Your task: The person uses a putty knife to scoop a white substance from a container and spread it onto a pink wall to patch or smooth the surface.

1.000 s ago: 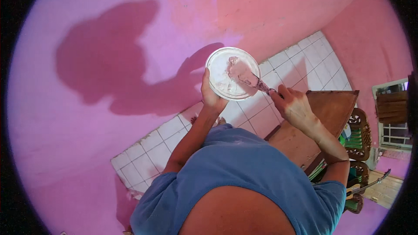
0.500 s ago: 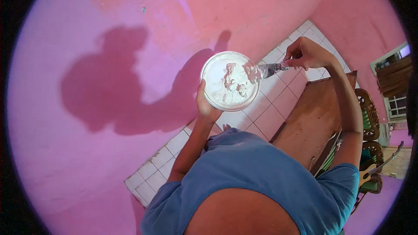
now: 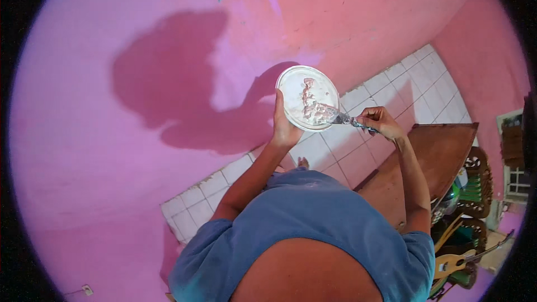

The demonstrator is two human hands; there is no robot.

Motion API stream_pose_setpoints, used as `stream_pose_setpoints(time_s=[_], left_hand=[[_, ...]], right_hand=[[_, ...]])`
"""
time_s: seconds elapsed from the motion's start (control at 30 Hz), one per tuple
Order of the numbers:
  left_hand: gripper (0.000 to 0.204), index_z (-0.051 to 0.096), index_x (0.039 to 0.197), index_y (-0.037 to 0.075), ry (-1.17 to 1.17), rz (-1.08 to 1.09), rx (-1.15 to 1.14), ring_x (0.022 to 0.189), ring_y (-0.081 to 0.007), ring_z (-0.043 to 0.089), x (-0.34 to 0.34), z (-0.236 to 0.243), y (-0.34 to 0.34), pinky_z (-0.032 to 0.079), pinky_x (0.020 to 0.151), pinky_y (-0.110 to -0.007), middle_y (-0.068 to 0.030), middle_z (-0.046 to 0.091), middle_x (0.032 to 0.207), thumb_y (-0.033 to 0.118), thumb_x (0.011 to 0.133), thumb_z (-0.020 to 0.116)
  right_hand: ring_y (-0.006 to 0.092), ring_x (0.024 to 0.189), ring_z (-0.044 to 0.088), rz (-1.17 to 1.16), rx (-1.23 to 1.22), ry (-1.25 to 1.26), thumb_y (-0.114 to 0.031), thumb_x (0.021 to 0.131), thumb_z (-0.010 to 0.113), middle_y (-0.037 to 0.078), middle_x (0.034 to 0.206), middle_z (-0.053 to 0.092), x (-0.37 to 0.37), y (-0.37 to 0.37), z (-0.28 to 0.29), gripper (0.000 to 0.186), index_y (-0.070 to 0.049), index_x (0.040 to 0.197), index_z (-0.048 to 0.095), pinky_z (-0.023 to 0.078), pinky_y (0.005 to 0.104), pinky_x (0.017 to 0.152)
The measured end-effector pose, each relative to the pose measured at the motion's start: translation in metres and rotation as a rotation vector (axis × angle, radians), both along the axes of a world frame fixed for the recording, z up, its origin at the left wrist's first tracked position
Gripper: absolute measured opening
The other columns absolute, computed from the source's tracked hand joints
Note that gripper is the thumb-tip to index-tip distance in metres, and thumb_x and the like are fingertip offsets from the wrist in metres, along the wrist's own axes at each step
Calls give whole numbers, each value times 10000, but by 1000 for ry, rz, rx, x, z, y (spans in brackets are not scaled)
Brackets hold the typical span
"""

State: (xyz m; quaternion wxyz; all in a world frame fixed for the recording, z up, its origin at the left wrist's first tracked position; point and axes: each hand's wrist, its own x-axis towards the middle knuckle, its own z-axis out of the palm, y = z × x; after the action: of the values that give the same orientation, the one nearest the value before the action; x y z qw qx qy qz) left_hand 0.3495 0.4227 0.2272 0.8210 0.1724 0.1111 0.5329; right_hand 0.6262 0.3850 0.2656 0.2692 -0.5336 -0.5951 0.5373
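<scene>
Just right of the frame's centre, before a pink wall [image 3: 140, 201], the left hand [image 3: 284, 128] is closed on the lower left rim of a round white plate [image 3: 291, 86]. The right hand [image 3: 379, 121] is closed around a putty knife [image 3: 338, 116], its blade touching the pinkish paste [image 3: 309, 106] on the plate.

plate [image 3: 308, 98] left of right hand [image 3: 378, 121], putty knife [image 3: 335, 116] on plate

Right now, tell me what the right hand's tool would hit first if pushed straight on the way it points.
The right hand aims its metal scraper leftward; its blade already meets the round white plate, likely reaching the pinkish paste first.
</scene>
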Motion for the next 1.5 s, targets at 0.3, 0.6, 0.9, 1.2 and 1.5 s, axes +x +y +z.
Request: stream_pose_setpoints(time_s=[0.3, 0.6, 0.9, 1.2, 1.5], left_hand=[[692, 320, 1428, 81, -222, 309, 274, 1286, -276, 405, -50, 194, -60, 338, 1070, -467, -104, 395, 1427, 585, 953, 311], [612, 368, 1408, 107, -52, 200, 19, 1230, -264, 466, -38, 233, -260, 362, 1060, -441, -92, 468, 1370, 536, 977, 295], [713, 331, 1420, 58, 24, 166, -10, 1298, -343, 388, -16, 259, -392, 292, 1088, -523, -168, 382, 1434, 594, 953, 272], [680, 338, 1413, 51, 5, 362, -28, 1289, -332, 402, -49, 237, -468, 306, 1085, -508, -164, 391, 1427, 560, 967, 271], [676, 320, 1413, 41, 21, 435, -36, 1298, -340, 388, -124, 273, -520, 312, 1080, -509, -177, 387, 1422, 550, 973, 253]], right_hand=[[29, 487, 480, 185, 267, 171, -189, 833, 715, -11, 627, 594, -63, -13, 220, 158, -48, 885, 669, 328, 191, 401], [78, 516, 528, -123, 168, 375, -75, 772, 717, 40, 690, 637, -32, -252, 247, 179, -45, 937, 654, 414, 220, 448], [78, 468, 483, 6, 262, 852, -350, 939, 537, 26, 657, 546, -59, -329, 352, 335, -32, 1044, 539, 353, 216, 385], [56, 597, 439, -22, 758, 1088, -207, 980, 482, -4, 850, 536, -177, -301, 491, 256, -42, 1165, 545, 342, 214, 485], [98, 753, 480, -472, 1496, 705, -102, 951, 493, 53, 989, 550, -277, -269, 563, 265, -48, 1204, 555, 425, 243, 643]])
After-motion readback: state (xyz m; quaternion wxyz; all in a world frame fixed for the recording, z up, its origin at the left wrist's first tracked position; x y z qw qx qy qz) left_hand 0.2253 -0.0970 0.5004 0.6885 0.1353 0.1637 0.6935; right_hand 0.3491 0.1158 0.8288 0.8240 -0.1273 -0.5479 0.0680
